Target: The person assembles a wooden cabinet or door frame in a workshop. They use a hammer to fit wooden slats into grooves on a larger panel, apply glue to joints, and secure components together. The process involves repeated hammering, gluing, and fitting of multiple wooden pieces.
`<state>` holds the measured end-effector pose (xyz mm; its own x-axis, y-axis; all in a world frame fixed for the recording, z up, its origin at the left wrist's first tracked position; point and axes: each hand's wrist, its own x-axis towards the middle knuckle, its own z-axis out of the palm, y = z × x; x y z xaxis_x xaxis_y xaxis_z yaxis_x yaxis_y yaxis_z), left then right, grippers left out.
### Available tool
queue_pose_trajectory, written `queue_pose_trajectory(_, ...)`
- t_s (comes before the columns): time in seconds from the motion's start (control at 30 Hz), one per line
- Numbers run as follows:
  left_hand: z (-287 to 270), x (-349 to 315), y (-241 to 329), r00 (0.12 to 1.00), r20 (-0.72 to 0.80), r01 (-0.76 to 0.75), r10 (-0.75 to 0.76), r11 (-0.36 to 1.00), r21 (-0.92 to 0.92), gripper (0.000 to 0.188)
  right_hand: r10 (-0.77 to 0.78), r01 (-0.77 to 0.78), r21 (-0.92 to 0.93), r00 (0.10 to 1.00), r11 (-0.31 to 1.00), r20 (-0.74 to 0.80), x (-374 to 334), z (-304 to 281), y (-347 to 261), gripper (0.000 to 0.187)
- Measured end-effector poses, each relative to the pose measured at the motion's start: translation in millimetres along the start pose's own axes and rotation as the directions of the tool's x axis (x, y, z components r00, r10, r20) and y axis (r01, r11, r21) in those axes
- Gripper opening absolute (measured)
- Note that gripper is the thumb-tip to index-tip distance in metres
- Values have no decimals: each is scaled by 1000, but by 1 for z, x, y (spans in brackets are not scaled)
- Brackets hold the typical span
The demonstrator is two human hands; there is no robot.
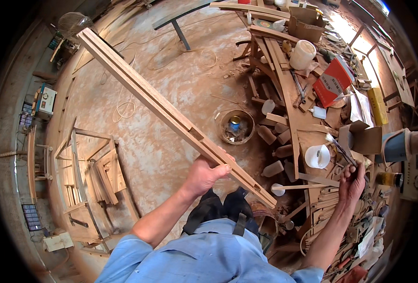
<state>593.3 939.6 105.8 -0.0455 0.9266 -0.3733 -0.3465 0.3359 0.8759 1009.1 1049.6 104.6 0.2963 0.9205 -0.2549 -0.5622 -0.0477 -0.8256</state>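
Timber [157, 100], long and slotted, is held slantwise across the front of the body, its far end reaching out over the floor [166, 78] and its near end brought just short of the cluttered workbench [291, 106]. It is gripped by the left hand [206, 175] well toward the near end, the thumb laid over the upper side; the remaining fingers are mostly hidden beneath. By this hold, it seems, the slotted face is kept turned upward and the near slot within easy reach of the other hand, though whether any weight is also borne by the body cannot be told. In the right hand [351, 183], raised over the bench, a slim tool [341, 150] is pinched between thumb and fingers near one end, so that its pale, brush-like tip is left free and pointed away from the palm. A white tub [314, 158] is set on the bench just beside that tip, presumably to be handy; its contents cannot be made out. Thin wooden strips [326, 207] are heaped below the right hand. Space around the timber is given by the open floor, likely because such length could hardly be turned among the bench's clutter.
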Motion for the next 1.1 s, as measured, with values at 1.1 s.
queue_pose_trajectory(1.1,-6,-11,5,988,123,-123,96,963,238,27,-102,961,62,-36,270,994,-142,208,66,30)
